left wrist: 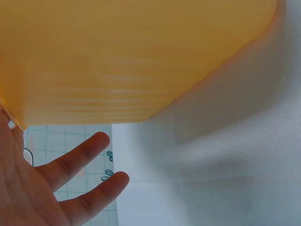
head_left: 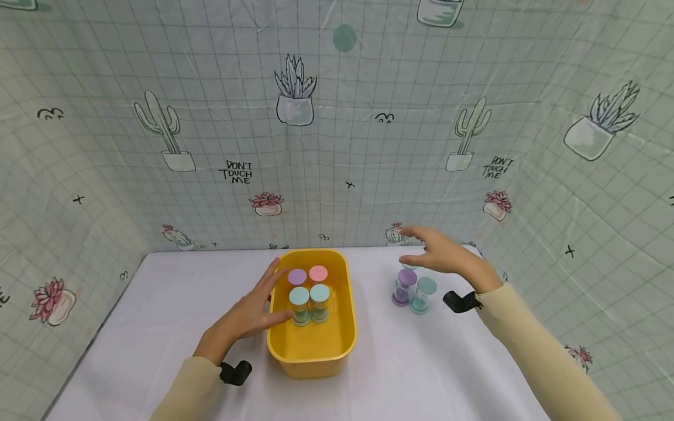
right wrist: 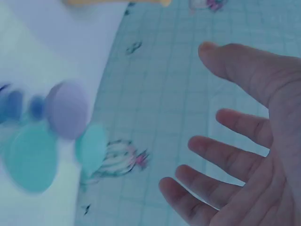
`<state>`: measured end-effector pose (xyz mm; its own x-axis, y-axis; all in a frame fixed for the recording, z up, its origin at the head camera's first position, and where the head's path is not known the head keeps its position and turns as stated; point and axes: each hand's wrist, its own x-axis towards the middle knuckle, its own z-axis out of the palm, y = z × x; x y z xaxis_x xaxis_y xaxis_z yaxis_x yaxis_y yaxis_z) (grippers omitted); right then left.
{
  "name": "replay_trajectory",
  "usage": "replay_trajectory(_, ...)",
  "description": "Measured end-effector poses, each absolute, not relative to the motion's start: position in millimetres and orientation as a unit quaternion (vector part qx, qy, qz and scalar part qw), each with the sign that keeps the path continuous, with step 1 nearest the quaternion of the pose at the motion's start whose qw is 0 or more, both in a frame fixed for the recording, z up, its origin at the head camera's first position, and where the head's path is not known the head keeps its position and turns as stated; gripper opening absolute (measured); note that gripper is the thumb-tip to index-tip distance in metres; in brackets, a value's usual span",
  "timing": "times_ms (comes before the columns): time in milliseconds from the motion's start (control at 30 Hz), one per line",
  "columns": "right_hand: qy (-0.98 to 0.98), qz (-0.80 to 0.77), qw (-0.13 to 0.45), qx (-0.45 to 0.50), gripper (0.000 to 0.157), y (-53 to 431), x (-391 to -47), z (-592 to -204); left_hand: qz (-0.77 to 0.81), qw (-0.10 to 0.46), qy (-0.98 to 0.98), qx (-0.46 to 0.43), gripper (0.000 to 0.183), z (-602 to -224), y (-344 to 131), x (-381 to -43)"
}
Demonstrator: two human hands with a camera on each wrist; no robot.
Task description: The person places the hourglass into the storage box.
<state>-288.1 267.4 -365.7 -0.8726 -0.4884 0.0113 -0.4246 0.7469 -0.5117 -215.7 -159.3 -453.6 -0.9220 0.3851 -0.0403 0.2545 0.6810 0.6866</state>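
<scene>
My left hand [head_left: 253, 310] is at the left side of a yellow plastic bin [head_left: 313, 368], its thumb reaching over the rim beside the sand timers inside. Two straight fingers [left wrist: 84, 150] stick out past the bin wall in the left wrist view. Inside the bin are sand timers with pale blue caps [head_left: 299, 296], one purple cap [head_left: 297, 277] and one pink cap [head_left: 318, 273]. Spread and holding nothing, my right hand [head_left: 442, 251] hovers over a purple sand timer [head_left: 404, 286], a teal sand timer [head_left: 423, 295] and a light blue one [right wrist: 91, 149], mostly hidden by the hand in the head view.
A white-covered table [head_left: 379, 362] carries the bin and the timers. Behind and at both sides hangs a gridded cloth [head_left: 337, 146] printed with cacti. A black wrist strap piece [head_left: 461, 302] shows at the right sleeve, another [head_left: 236, 373] at the left.
</scene>
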Motion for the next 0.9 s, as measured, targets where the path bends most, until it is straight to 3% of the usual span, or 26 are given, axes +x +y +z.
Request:
replay_trajectory(267,0.945,-0.249,0.108,-0.183,0.091,310.1,-278.1,-393.7,0.356,0.101,0.914,0.168,0.102,-454.3,-158.4,-216.7)
replay_trajectory(467,0.935,-0.274,0.162,-0.157,0.091,318.5,-274.0,-412.7,0.355,0.097,0.913,0.173,0.101,-454.7,-160.3,-216.6)
replay_trajectory(900,0.917,-0.317,0.203,-0.129,0.083,317.5,-271.3,-439.9,0.363,0.099,0.91,0.177,0.103,-453.7,-158.7,-216.3)
